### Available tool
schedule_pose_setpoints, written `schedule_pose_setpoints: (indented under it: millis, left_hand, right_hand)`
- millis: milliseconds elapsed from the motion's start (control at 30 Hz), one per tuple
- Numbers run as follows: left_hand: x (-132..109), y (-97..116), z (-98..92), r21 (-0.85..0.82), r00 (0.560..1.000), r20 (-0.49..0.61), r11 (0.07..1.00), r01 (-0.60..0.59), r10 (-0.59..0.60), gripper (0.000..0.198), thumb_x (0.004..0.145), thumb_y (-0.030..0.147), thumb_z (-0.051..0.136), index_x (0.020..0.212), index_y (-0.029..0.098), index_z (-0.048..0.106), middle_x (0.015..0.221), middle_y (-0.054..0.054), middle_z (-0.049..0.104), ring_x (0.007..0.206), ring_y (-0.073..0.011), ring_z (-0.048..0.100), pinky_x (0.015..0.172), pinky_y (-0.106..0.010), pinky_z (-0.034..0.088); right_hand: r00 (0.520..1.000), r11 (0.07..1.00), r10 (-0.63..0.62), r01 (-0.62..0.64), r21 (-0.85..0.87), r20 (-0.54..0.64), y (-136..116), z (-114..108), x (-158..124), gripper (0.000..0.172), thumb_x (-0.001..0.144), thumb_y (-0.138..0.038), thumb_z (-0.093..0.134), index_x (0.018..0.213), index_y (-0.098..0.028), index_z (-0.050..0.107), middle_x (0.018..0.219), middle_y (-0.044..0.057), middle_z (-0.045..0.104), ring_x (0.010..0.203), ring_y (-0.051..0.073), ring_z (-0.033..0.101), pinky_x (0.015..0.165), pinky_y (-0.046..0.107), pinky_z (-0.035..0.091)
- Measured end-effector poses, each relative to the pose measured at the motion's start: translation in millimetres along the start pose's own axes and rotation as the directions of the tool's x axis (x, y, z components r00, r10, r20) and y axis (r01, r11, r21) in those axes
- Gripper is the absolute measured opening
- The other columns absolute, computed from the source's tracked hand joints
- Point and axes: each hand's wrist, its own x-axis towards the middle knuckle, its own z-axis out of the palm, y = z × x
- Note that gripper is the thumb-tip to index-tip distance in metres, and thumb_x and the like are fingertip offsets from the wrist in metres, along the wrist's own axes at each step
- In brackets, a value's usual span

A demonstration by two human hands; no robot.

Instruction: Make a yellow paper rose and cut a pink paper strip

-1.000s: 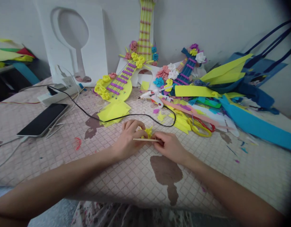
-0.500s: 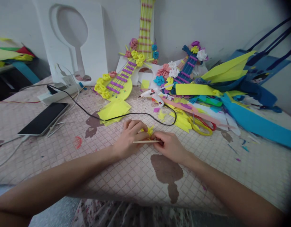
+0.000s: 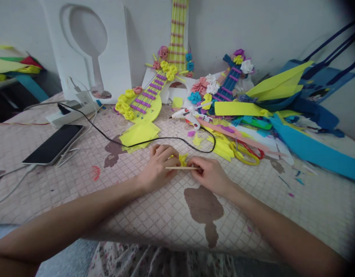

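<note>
My left hand (image 3: 158, 167) has its fingers curled closed on a small crumpled piece of yellow paper (image 3: 183, 159) at the table's middle. Facing it, my right hand (image 3: 211, 175) is closed in a pinch around one end of a thin wooden stick (image 3: 181, 168). The stick lies level just in front of the yellow paper, and its other end reaches across my left fingers. Whether the right fingertips also touch the paper I cannot tell. Beyond my left hand is a loose pile of yellow paper squares (image 3: 139, 134).
A black cable (image 3: 166, 138) runs behind my hands to a white glue gun (image 3: 187, 116). Yellow-handled scissors (image 3: 248, 156) lie among paper scraps at right. Two decorated paper instruments (image 3: 150, 96) lean at the back. A phone (image 3: 54, 145) and power strip (image 3: 68, 115) are left.
My right hand and the stick have shifted slightly away from me and to the right. A little more gap shows between my hands. The left hand has barely moved.
</note>
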Motion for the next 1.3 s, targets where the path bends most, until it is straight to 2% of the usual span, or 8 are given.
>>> schedule_pose_setpoints:
  millis: [200,500,967,1300]
  left_hand:
    - [2.6,2.5,-2.3,-0.060,0.998,-0.017,0.997,0.052,-0.054,0.007,0.085,0.020,0.057,0.079,0.021,0.062,0.093,-0.003,0.060,0.097,-0.0197,0.049,0.086,-0.039,0.032]
    - [2.4,3.3,-2.6,-0.075,0.997,-0.035,0.995,0.068,-0.071,0.006,0.084,0.022,0.059,0.080,0.021,0.061,0.092,-0.002,0.060,0.095,-0.0186,0.049,0.084,-0.038,0.031]
    - [2.9,4.0,-1.9,-0.074,0.998,-0.031,0.996,0.057,-0.060,0.011,0.088,0.026,0.056,0.079,0.022,0.061,0.092,-0.002,0.061,0.095,-0.0183,0.049,0.086,-0.038,0.032]
    - [2.1,2.2,-2.6,-0.046,0.999,-0.017,0.998,0.044,-0.045,0.008,0.087,0.023,0.056,0.082,0.022,0.061,0.094,-0.002,0.060,0.096,-0.0186,0.049,0.085,-0.038,0.032]
  right_hand:
    - [1.000,0.998,0.005,-0.004,0.068,-0.015,-2.0,1.3,0.6,0.005,0.079,-0.017,0.055,0.079,-0.021,0.058,0.061,-0.005,0.054,0.054,0.009,0.046,0.055,0.021,0.033]
    - [0.998,0.999,-0.035,0.036,0.022,-0.058,-2.3,6.4,1.5,0.003,0.080,-0.018,0.057,0.081,-0.020,0.058,0.064,-0.004,0.056,0.055,0.009,0.046,0.055,0.021,0.034]
    - [0.997,0.998,-0.052,0.053,0.024,-0.065,-2.3,7.2,2.5,0.015,0.076,-0.010,0.052,0.083,-0.021,0.058,0.070,-0.002,0.060,0.057,0.010,0.050,0.058,0.021,0.036]
    - [0.999,0.998,-0.026,0.028,0.060,-0.033,-3.4,5.2,2.6,0.012,0.077,-0.011,0.051,0.080,-0.021,0.056,0.067,-0.003,0.057,0.059,0.010,0.050,0.058,0.022,0.035]
